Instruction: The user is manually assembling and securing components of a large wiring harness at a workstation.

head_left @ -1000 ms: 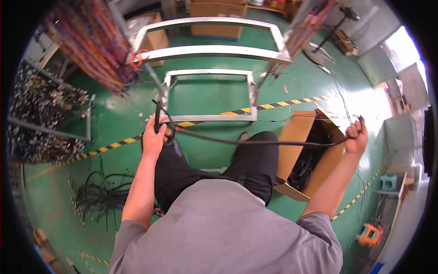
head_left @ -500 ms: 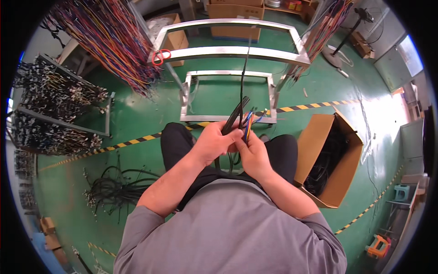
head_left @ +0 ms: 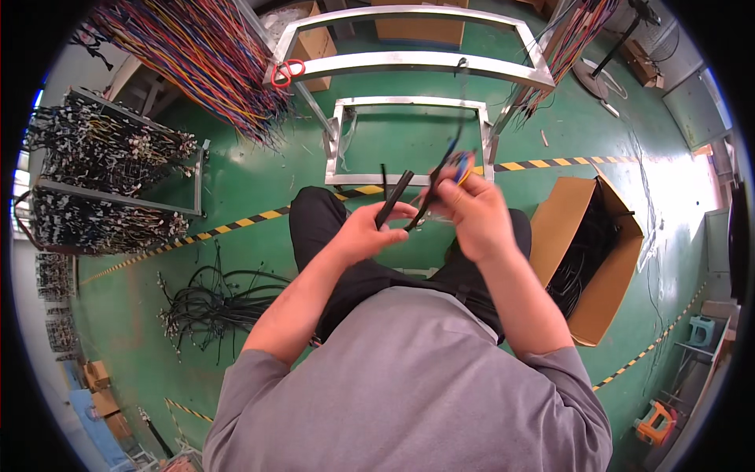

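Observation:
My left hand (head_left: 368, 231) is closed around a short length of black tubing (head_left: 395, 197), which tilts up and away above my lap. Up and to its right, my right hand (head_left: 477, 214) pinches a bundle of coloured wires (head_left: 462, 168), with blue and yellow among them; their ends are smeared by motion. A thin black cable (head_left: 429, 203) runs between the two hands, and I cannot tell how it joins the wires. Beyond them a dark cord (head_left: 462, 118) hangs from the metal frame's bar (head_left: 409, 63) toward my right hand.
Red-handled scissors (head_left: 288, 72) hang on the frame's left corner. Bundles of coloured wires (head_left: 206, 67) hang at the left, beside racks of black cables (head_left: 118, 149). Black cables (head_left: 216, 305) lie on the floor at my left. A cardboard box (head_left: 560, 228) of black cables stands at my right.
My right hand has moved right and away from my left with the coloured wires. My left hand keeps the black tubing. The view has shifted slightly.

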`<state>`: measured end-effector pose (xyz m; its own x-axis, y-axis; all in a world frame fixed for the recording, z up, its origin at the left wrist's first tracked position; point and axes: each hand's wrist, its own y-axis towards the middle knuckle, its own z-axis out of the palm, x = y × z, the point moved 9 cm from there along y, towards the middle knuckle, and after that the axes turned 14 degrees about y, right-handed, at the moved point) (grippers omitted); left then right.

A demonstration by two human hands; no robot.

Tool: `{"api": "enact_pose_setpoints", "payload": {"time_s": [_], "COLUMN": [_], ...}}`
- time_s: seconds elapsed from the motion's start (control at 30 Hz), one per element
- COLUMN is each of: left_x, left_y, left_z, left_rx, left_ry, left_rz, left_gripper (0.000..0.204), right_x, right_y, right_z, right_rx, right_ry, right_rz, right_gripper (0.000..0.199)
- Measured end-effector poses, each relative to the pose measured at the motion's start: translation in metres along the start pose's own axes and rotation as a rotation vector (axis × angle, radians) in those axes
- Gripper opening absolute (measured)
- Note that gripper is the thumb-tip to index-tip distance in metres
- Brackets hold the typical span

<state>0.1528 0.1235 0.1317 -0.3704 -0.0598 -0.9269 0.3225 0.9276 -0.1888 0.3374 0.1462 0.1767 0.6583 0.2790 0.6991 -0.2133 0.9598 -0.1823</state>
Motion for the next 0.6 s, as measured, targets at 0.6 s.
{"api": "enact_pose_setpoints", "payload": {"time_s": [0.6], "left_x": [-0.028], "left_y": [-0.068], "left_z": [0.050], "left_rx": [0.294], "left_ry": [0.030], "left_rz": [0.116], "left_gripper": [0.020], "right_x": [0.106], "right_y": [0.135], "right_z": [0.059], "right_rx": [0.199], "right_ry": [0.527], "right_rz": [-0.355], "right_gripper": [0.020]}}
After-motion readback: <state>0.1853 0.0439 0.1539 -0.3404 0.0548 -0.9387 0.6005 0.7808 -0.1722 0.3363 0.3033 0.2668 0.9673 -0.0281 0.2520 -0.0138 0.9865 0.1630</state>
